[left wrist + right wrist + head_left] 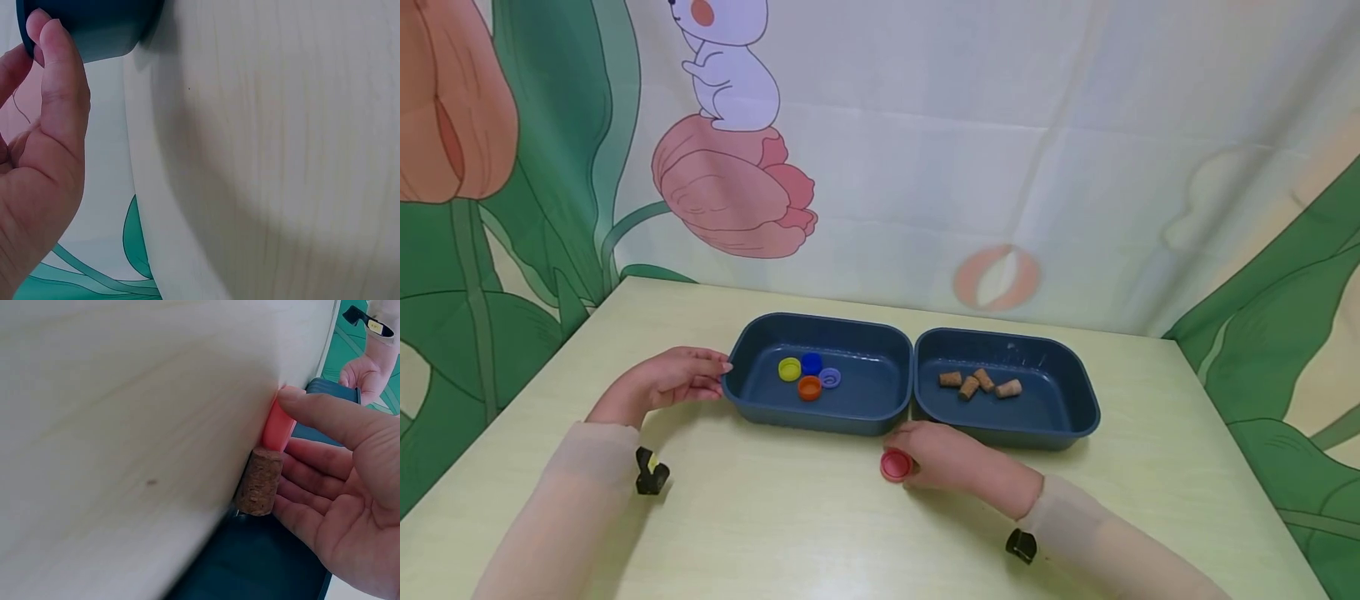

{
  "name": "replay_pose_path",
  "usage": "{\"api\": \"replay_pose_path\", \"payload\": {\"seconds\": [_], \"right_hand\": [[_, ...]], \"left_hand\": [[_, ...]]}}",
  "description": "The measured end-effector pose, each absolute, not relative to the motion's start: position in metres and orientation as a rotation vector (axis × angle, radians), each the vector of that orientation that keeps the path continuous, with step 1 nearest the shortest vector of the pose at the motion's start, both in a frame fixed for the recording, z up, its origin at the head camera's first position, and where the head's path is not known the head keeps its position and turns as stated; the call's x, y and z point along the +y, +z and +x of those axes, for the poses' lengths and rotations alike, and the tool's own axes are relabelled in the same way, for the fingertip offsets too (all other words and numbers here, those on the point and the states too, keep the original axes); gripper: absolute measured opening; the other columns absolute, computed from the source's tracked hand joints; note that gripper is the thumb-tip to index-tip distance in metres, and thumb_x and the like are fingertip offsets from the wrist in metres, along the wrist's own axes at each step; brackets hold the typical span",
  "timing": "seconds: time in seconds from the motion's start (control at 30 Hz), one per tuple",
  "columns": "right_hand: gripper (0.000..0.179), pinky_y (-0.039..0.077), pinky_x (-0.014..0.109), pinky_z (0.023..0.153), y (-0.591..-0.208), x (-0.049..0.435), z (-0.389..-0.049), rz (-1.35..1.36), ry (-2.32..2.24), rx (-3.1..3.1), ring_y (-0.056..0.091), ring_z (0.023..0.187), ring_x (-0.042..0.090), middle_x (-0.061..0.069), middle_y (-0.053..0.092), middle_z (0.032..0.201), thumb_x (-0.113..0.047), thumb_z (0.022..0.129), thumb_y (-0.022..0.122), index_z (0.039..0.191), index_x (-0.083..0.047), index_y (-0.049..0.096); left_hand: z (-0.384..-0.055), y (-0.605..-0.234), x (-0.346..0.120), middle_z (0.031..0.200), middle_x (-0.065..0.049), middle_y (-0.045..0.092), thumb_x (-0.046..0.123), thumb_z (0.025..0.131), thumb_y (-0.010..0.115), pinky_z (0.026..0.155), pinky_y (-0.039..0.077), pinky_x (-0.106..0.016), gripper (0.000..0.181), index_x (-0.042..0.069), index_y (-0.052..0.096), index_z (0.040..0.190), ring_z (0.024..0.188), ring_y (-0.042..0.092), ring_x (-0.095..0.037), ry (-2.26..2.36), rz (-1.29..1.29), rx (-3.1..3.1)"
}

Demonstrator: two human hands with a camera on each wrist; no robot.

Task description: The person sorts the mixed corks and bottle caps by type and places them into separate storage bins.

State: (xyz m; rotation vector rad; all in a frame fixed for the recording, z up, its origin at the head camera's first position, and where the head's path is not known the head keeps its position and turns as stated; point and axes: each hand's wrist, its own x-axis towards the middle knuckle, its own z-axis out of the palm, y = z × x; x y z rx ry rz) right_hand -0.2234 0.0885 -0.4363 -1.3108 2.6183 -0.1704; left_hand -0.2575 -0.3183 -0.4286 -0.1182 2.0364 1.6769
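My right hand (pixel 943 458) is at the table in front of the two trays, pinching a red bottle cap (pixel 896 465) between thumb and fingers. In the right wrist view a cork (pixel 259 482) stands against the cap, close to the other fingers; whether they touch it I cannot tell. The head view hides this cork behind the hand. My left hand (pixel 681 379) holds the left end of the left blue tray (pixel 820 419), thumb and fingertips at its rim. In that tray lie a yellow cap (pixel 789 369), a blue cap (pixel 812 363), a purple cap (pixel 830 378) and an orange cap (pixel 809 388).
The right blue tray (pixel 1000 436) stands beside the left one, their ends touching, with several corks (pixel 968 388) inside. Both trays sit on a pale wooden table (pixel 775 517). A printed curtain (pixel 910 167) hangs behind the table's far edge.
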Motion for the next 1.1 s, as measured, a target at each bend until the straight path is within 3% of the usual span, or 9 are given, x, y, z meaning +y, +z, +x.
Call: {"api": "replay_pose_path", "payload": {"seconds": [0.47,0.73,0.93,1.1], "right_hand": [[0.035,0.057,0.024,0.084,-0.436,0.087,-0.225,-1.329,-0.257,2.601,0.063,0.094,0.015,0.006,0.072,0.107,-0.012,0.083,0.083,0.116,-0.005,0.073],[0.039,0.056,0.024,0.083,-0.432,0.087,-0.222,-1.251,-0.382,2.575,0.063,0.095,0.017,0.008,0.071,0.109,-0.013,0.083,0.083,0.119,-0.003,0.072],[0.037,0.054,0.020,0.078,-0.421,0.090,-0.219,-1.212,-0.509,2.550,0.062,0.094,0.017,0.009,0.071,0.110,-0.008,0.083,0.080,0.118,-0.002,0.073],[0.033,0.053,0.016,0.076,-0.406,0.094,-0.217,-1.173,-0.590,2.530,0.061,0.091,0.017,0.008,0.071,0.108,-0.006,0.084,0.079,0.116,-0.003,0.073]], "left_hand": [[-0.256,-0.427,-0.317,0.082,0.006,0.070,0.016,0.106,0.054,0.077,0.062,-0.019,0.031,-0.004,0.048,0.130,0.074,0.067,-0.005,1.691,-0.124,2.029],[-0.256,-0.428,-0.317,0.082,0.006,0.070,0.015,0.106,0.053,0.077,0.062,-0.019,0.029,-0.002,0.049,0.129,0.074,0.067,-0.006,1.695,-0.124,2.024],[-0.256,-0.428,-0.319,0.082,0.006,0.069,0.017,0.106,0.055,0.076,0.062,-0.019,0.038,-0.006,0.046,0.134,0.075,0.066,-0.005,1.699,-0.098,2.023],[-0.258,-0.431,-0.324,0.084,0.005,0.071,0.023,0.102,0.064,0.078,0.062,-0.019,0.031,0.002,0.054,0.121,0.076,0.068,-0.005,1.726,-0.040,1.982]]}}
